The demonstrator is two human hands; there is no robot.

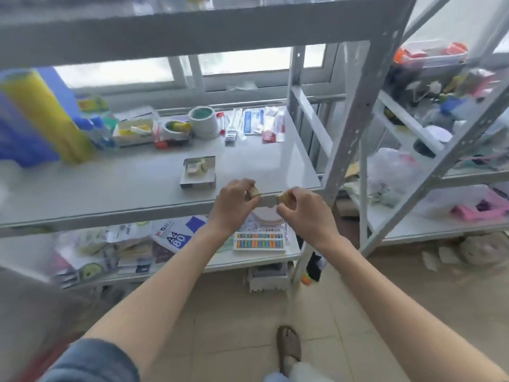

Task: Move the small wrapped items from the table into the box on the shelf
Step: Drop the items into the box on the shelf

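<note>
A small open box (197, 180) sits on the grey shelf (110, 194), with a few pale wrapped items (196, 167) inside. My left hand (232, 204) hovers at the shelf's front edge, just right of the box, pinching a small tan wrapped item (254, 192). My right hand (301, 209) is beside it, fingers closed on another tan wrapped item (285, 198). Both hands are near each other, nearly touching.
Tape rolls (204, 121), packets (256, 122), bottles and a yellow-blue roll (46, 117) crowd the shelf's back and left. An upright shelf post (349, 128) stands right of my hands. The lower shelf holds paper packs and a paint set (259, 241). A second rack (440, 133) stands at right.
</note>
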